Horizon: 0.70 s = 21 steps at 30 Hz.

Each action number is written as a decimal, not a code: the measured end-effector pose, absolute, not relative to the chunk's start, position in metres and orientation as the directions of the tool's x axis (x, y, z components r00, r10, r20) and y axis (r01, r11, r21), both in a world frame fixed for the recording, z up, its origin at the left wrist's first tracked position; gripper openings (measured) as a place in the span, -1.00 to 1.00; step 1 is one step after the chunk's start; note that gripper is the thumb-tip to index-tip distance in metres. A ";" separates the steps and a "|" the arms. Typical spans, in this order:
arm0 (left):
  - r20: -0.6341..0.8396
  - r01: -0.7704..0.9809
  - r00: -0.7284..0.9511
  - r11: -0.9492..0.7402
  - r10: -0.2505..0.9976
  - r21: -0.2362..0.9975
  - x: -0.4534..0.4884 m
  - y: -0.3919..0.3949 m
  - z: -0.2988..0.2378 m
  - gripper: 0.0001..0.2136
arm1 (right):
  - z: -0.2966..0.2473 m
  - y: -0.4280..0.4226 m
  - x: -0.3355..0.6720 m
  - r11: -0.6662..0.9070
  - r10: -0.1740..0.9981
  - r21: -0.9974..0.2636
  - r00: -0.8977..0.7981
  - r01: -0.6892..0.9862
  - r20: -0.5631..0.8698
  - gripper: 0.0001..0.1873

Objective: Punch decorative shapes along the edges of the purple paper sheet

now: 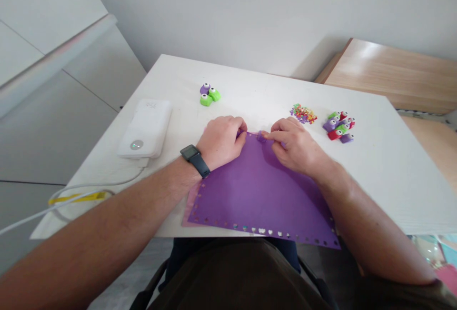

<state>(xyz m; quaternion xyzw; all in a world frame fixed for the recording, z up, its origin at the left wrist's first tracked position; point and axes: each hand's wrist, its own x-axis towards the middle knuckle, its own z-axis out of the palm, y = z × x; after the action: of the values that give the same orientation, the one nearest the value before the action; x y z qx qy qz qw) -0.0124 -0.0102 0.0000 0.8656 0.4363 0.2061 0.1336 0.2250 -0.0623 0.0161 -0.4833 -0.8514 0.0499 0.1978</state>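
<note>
A purple paper sheet [257, 191] lies near the table's front edge, with small shaped holes along its near and left edges. Part of a pink sheet [189, 215] shows under it on the left. At the sheet's far edge, my left hand [224, 141] is closed on the paper, fingers curled over it. My right hand [298, 145] has its fingertips on a small purple craft punch [262, 136], which sits on that far edge. The fingers partly cover the punch.
Three eyed craft punches [209, 95] stand at the back, and several more punches [340, 126] at the right. Small paper cutouts [303, 114] are heaped beside them. A white power bank [146, 129] with a cable [117, 183] lies left, near a yellow strip [80, 197].
</note>
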 end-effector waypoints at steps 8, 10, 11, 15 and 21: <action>0.416 0.658 0.561 -0.691 0.715 0.300 -0.010 -0.018 0.010 -0.65 | 0.011 -0.061 0.228 0.576 0.805 -0.276 -0.477 0.769 0.352 -0.62; 0.425 0.563 0.640 -0.767 0.640 0.308 -0.007 -0.020 0.010 -0.59 | 0.010 -0.061 0.227 0.578 0.805 -0.280 -0.478 0.766 0.352 -0.61; 0.417 0.521 0.677 -0.795 0.606 0.310 -0.005 -0.021 0.009 -0.56 | 0.011 -0.061 0.227 0.576 0.807 -0.283 -0.477 0.767 0.349 -0.61; 0.369 0.442 0.757 -0.839 0.539 0.318 -0.001 -0.024 0.003 -0.53 | 0.013 -0.061 0.226 0.562 0.820 -0.299 -0.472 0.771 0.324 -0.62; 0.343 0.442 0.768 -0.835 0.541 0.328 0.002 -0.021 0.006 -0.54 | 0.013 -0.061 0.226 0.550 0.831 -0.290 -0.476 0.783 0.289 -0.62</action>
<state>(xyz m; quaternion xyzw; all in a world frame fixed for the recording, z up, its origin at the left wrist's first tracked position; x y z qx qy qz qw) 0.0025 -0.0212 0.0060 0.9331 0.2634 0.2162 0.1150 0.2258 -0.0608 0.0134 -0.4708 -0.8570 0.0586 0.2010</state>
